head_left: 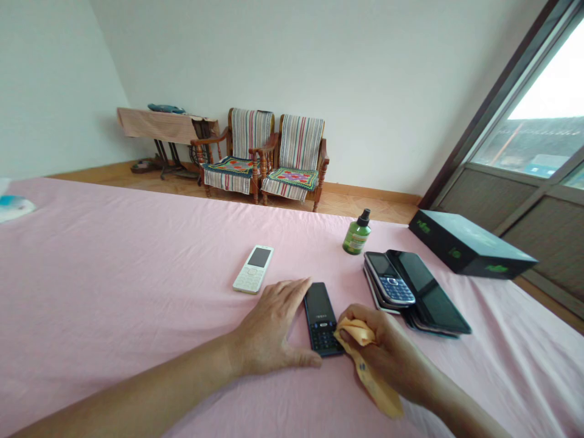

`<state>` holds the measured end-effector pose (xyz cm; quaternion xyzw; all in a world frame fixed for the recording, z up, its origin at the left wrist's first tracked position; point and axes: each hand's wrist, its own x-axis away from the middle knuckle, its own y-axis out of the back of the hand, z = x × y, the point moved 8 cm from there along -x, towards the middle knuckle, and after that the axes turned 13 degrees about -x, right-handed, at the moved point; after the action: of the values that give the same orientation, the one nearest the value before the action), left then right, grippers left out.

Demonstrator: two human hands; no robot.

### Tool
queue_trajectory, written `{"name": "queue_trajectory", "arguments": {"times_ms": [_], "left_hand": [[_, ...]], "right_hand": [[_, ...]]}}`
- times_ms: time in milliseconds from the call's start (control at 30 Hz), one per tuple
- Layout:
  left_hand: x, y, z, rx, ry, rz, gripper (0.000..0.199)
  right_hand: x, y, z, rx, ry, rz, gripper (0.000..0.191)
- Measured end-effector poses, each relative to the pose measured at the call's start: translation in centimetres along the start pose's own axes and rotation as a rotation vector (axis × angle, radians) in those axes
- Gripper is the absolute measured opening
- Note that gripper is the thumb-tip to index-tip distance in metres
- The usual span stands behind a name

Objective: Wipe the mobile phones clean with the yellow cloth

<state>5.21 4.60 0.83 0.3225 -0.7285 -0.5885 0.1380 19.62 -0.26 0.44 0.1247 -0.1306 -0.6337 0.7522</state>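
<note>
A black keypad phone (pixel 323 316) lies face up on the pink bedsheet between my hands. My left hand (pixel 274 325) braces it from the left, fingertips at the upper corner and thumb at the lower one. Bunched in the closed fingers of my right hand (pixel 387 350) is a yellow cloth (pixel 371 380), pressed against the phone's right edge by the keys. One end of the cloth hangs down onto the sheet. A white keypad phone (pixel 254 269) rests farther off, beyond my left hand.
To the right lie stacked phones, with a blue keypad phone (pixel 390 280) beside a large dark-screened device (pixel 429 292). Behind them are a green spray bottle (pixel 356 234) and a black box (pixel 469 243). Two wooden chairs (pixel 296 158) and a cloth-covered table (pixel 157 126) line the wall.
</note>
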Motion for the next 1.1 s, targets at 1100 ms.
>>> {"name": "queue_trajectory", "arguments": {"times_ms": [1100], "left_hand": [[-0.1, 0.4, -0.2, 0.006, -0.001, -0.001, 0.111]], "right_hand": [[0.5, -0.6, 1.5, 0.299, 0.118, 0.019, 0.044]]}}
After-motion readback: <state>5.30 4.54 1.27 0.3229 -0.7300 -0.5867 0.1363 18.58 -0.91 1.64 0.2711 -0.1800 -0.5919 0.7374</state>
